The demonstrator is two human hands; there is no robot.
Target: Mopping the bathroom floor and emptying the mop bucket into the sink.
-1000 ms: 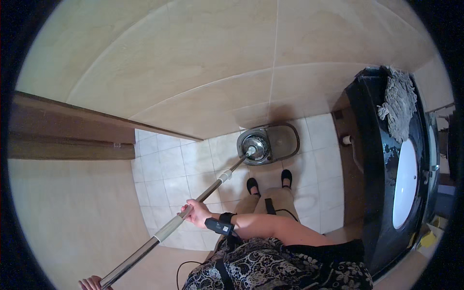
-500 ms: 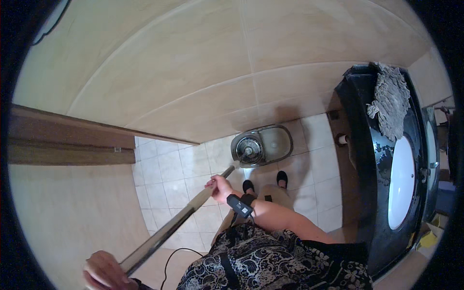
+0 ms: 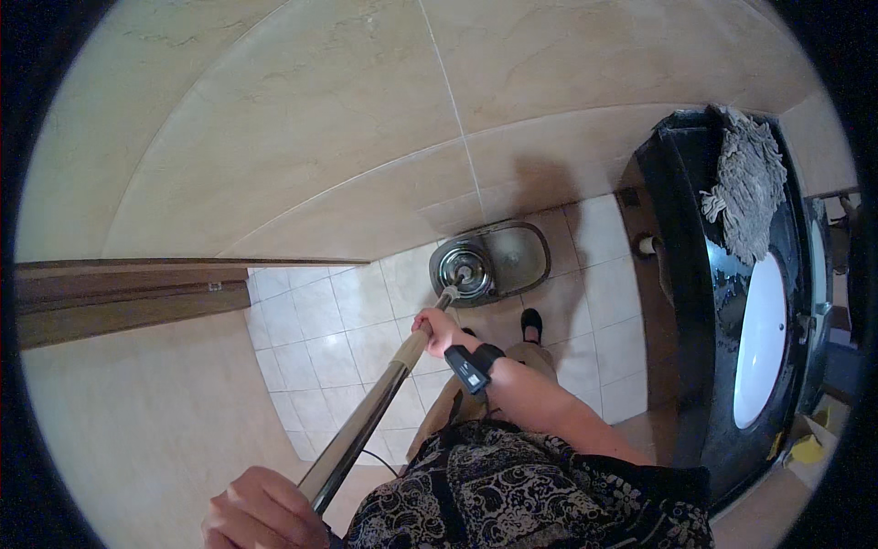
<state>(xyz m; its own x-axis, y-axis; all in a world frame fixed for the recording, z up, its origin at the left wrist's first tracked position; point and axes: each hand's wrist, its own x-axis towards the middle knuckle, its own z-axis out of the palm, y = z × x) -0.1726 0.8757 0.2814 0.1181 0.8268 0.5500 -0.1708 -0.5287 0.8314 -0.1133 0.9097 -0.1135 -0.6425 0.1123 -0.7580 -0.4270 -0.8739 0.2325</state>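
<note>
You have slid your left hand (image 3: 265, 511) up into view and drawn the mop handle (image 3: 370, 416) steeper, both grips wrapped round it, its head seated in the spin bucket (image 3: 494, 261) on the tiled floor (image 3: 311, 348).

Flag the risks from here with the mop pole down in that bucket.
1. The bucket sits just ahead of the person's shoe; leaning on the mop pole could tip or slide it.
2. The floor tiles may get wet, so slipping is possible.
3. The left hand and right hand grip far apart; the pole's top could swing into the wall.
</note>
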